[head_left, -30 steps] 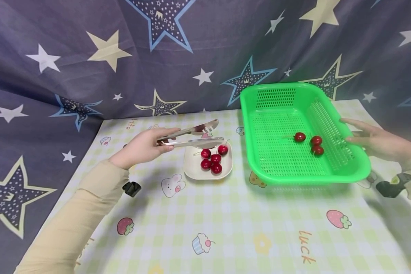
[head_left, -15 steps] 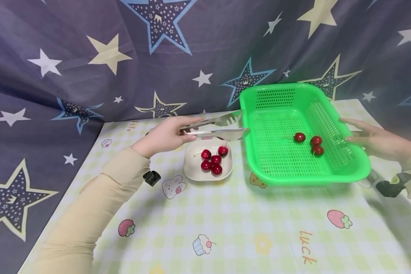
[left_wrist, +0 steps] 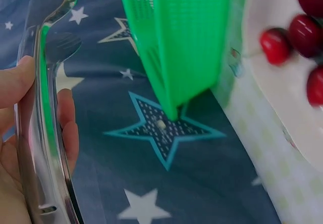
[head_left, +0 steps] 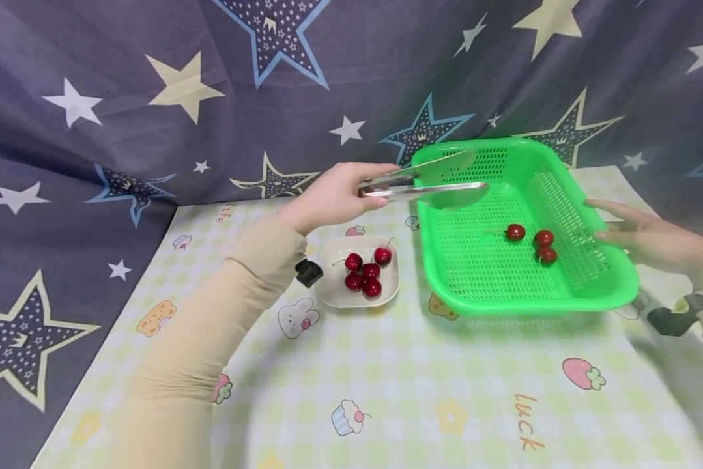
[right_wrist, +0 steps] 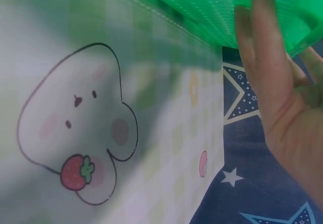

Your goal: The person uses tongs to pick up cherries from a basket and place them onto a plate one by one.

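My left hand (head_left: 339, 195) grips a pair of metal tongs (head_left: 416, 191), whose heads reach over the back left rim of a green plastic basket (head_left: 527, 305). In the left wrist view the heads of the tongs (left_wrist: 63, 42) stand apart, and no cherry shows between them. Three red cherries (head_left: 515, 232) lie inside the basket, toward its right side. Several more cherries (head_left: 371, 271) sit on a small white dish (head_left: 332, 293) left of the basket. At the basket's right rim, my right hand (head_left: 650, 241) touches it with fairly straight fingers.
A pale checked tablecloth (head_left: 421, 371) with cartoon prints covers the table. Behind it and to the left hangs a dark curtain (head_left: 304, 130) with stars. The dish stands just below the left forearm's path, close to the basket's left wall.
My left hand has carried the tongs from above the dish rightward and up to the basket's back left corner. The right hand and the cherries stay put.
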Motion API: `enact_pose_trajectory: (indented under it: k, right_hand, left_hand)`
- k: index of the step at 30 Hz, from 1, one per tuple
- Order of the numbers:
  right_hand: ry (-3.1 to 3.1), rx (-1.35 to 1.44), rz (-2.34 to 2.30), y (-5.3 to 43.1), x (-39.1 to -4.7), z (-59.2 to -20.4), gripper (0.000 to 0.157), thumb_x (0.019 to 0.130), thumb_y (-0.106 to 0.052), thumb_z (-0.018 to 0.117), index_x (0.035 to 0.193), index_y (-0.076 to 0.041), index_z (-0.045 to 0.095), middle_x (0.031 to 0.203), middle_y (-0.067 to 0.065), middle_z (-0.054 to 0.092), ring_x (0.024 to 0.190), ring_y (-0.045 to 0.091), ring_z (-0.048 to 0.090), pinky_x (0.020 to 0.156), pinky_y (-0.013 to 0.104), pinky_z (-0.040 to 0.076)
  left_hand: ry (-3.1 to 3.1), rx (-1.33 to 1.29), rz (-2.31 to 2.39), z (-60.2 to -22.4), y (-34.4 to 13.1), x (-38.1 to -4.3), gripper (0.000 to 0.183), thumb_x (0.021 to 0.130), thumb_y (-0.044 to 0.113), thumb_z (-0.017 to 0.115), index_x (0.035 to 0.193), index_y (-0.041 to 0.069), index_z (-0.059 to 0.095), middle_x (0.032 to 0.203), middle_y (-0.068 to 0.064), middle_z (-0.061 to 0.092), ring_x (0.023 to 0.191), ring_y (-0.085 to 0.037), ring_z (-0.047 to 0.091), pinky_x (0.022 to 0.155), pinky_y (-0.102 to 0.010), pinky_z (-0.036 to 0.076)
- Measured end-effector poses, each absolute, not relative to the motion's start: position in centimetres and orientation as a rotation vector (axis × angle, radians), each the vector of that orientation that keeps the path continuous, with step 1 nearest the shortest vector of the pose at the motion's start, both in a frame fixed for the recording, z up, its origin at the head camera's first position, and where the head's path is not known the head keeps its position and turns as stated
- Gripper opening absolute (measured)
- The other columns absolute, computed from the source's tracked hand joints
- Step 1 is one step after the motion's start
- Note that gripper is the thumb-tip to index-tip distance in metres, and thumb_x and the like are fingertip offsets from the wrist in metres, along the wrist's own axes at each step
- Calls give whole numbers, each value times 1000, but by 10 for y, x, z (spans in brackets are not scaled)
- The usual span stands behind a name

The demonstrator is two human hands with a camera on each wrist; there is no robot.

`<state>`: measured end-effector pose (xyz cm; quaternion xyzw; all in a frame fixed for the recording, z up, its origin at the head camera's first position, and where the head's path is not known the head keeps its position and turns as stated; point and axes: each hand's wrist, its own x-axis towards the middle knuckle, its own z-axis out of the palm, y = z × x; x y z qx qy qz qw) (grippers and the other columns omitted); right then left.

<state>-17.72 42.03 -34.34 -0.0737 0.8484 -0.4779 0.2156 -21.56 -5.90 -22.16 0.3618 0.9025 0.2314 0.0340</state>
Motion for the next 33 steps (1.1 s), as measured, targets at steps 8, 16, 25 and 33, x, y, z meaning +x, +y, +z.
enact_pose_trajectory:
  k: [8,16,25,33]
  right_hand:
    - [2346,-184,-1331,423,-177,-343,73,102,-17,41,151,-32,-10,149,39,-4,95,-19,47,90,46,50]
    - [2368,-181,-1314,423,-178,-343,72,102,-19,42,151,-33,-9,149,39,-2,94,-21,44,91,52,48]
    - [2358,-203,-1318,422,-177,-345,72,102,-20,40,151,-31,-11,148,39,-3,108,-9,48,95,66,33]
    - [2366,-188,-1313,420,-177,-342,73,102,-20,41,151,-32,-11,150,35,-9,131,58,10,94,70,28]
  left_hand:
    - [2749,1140,723,-214,-24,-226,54,91,20,63,142,17,45,135,-1,55,70,-15,41,77,-26,37]
    - [2734,1141,705,-207,-2,-233,54,92,22,62,143,20,44,127,3,57,56,-12,32,63,-23,32]
    - [2730,1181,538,-206,26,-244,53,94,24,59,143,16,43,144,4,48,130,-7,43,104,-18,34]
    - [2698,1142,462,-204,47,-250,52,95,24,58,144,18,42,146,6,44,135,-6,37,108,-18,29]
